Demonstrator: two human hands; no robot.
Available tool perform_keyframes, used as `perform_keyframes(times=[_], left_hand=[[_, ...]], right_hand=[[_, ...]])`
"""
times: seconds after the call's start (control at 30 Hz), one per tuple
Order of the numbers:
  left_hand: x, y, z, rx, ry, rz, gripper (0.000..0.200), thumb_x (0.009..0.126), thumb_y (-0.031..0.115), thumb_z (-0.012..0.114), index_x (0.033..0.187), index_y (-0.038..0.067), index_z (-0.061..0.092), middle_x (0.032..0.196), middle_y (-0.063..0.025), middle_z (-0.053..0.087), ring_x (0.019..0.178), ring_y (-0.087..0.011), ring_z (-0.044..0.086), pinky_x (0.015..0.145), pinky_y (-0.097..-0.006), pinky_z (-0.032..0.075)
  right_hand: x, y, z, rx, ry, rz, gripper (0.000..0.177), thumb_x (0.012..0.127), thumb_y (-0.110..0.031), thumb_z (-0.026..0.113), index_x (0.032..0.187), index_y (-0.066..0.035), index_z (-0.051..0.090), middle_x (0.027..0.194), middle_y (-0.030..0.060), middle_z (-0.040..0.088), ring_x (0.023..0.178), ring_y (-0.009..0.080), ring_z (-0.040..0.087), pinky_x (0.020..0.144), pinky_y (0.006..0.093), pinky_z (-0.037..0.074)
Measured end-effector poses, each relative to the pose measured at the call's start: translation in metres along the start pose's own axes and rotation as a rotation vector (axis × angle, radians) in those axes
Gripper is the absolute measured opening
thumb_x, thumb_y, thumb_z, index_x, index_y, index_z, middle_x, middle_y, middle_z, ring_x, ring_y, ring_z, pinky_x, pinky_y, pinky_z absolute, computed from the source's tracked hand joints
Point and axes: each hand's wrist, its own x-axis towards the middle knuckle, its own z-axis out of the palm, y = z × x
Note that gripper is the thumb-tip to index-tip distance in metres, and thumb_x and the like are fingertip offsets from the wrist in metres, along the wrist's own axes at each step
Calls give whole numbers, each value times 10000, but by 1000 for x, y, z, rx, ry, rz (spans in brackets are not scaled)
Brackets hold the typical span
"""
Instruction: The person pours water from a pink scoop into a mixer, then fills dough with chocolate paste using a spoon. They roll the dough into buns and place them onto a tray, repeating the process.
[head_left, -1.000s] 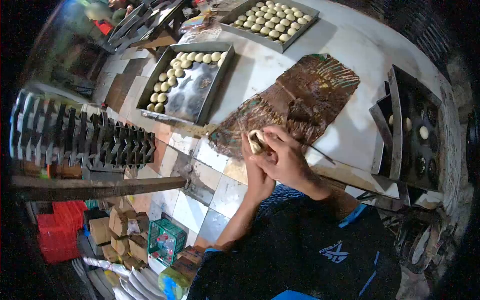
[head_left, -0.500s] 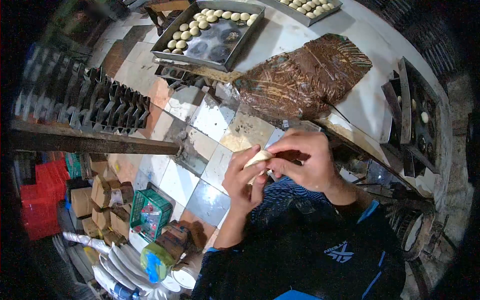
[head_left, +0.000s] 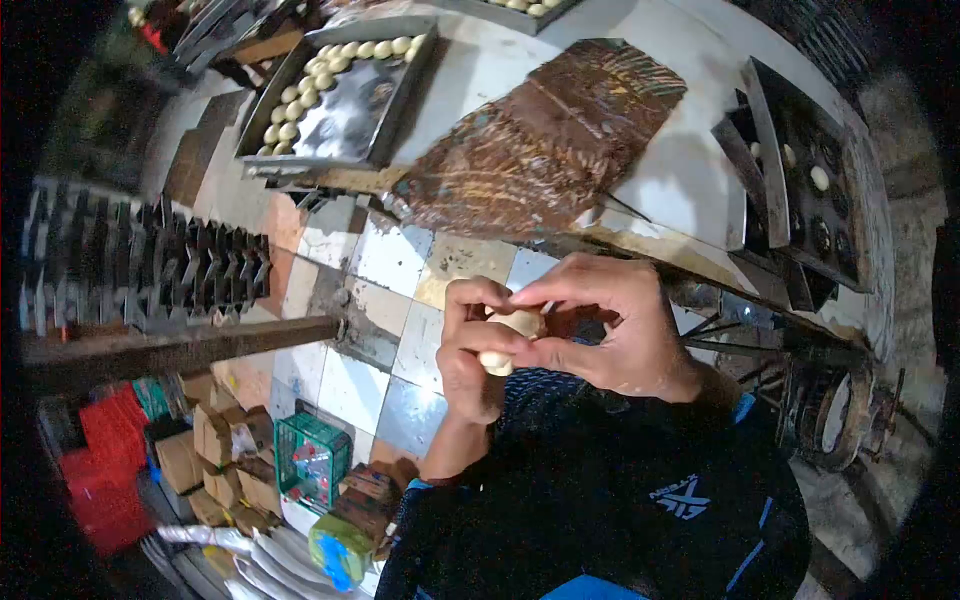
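A pale piece of dough (head_left: 520,322) is pinched between both hands in front of my chest. My left hand (head_left: 474,350) is closed around it, and a small lump of the dough bulges out below its fingers. From the other side my right hand (head_left: 610,325) grips the dough with thumb and index finger; its remaining fingers curl behind. Beyond the hands, a metal tray (head_left: 405,110) holds rows of round dough balls (head_left: 310,85) along its far and left sides. A brown patterned cloth (head_left: 545,145) lies on the white table near that tray.
On the right of the table (head_left: 690,190) stand stacked dark trays (head_left: 805,185) with a few dough balls. Another tray (head_left: 530,15) is at the far edge. Racked metal trays (head_left: 150,265), a wooden beam (head_left: 180,350), a green crate (head_left: 310,460), cardboard boxes (head_left: 220,440) and red crates (head_left: 105,440) are at left.
The view has shifted, so the table and trays appear farther left and higher. Both hands still hold the dough, and a lump now bulges below the left fingers.
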Motion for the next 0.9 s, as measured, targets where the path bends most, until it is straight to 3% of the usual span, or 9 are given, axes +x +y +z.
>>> perform_keyframes(times=[0.13,0.3,0.33,0.4,0.5,0.57,0.63,0.7,0.9], left_hand=[[37,-32,50,292,44,131,317,870,342,609,946,42,538,1040,-166,433,910,-237,463,748,-341,404],[77,-70,156,155,246,-79,943,668,491,800,1301,8,295,1069,-120,404,898,-195,447,774,-337,406],[88,-90,157,76,-39,-68,1078,571,574,831,1310,1,293,1133,-118,392,960,-187,470,803,-332,426],[112,-115,185,-18,-305,-24,753,630,501,824,1112,15,510,1050,-135,506,915,-222,542,759,-328,463],[140,-140,232,-32,-350,64,305,741,231,792,683,33,567,705,-86,557,708,-210,559,636,-313,460],[138,-156,244,198,-292,-73,292,770,159,757,653,22,527,607,-81,520,566,-175,496,511,-307,402],[146,-169,267,604,-467,-123,254,795,76,695,651,-15,506,547,-72,469,443,-180,407,428,-325,347],[129,-204,283,122,-549,-378,223,779,82,682,629,37,522,533,-40,479,491,-161,469,493,-308,388],[121,-248,328,8,-548,-642,111,773,128,708,792,61,621,753,26,643,689,-74,556,590,-238,414]], right_hand=[[-3,21,-51,-38,108,-191,318,681,19,732,992,12,663,956,137,659,851,209,650,736,277,516],[-11,42,-132,-306,284,-459,383,685,-27,728,1059,3,648,1083,139,642,961,286,653,821,338,533],[-11,49,-149,-319,306,-456,383,685,-27,728,1059,3,648,1083,139,642,961,286,653,821,338,533],[-14,63,-179,115,254,-380,303,700,-41,726,996,-5,670,1013,134,665,916,269,664,801,330,533],[-20,66,-231,-202,260,-99,124,748,-14,648,872,-17,645,868,127,641,746,304,627,692,364,517],[-26,59,-275,-468,94,-69,135,779,-41,613,905,3,632,999,174,602,949,326,586,815,397,485],[-34,43,-284,-491,395,144,214,774,-83,630,967,11,634,1061,176,599,1036,334,566,897,418,461],[-25,39,-303,-637,289,-9,238,780,-54,611,996,46,621,1105,200,580,1072,355,551,925,434,450],[-12,75,-355,-787,80,-104,227,853,-90,562,1028,52,593,1049,195,586,992,327,578,861,400,472]])
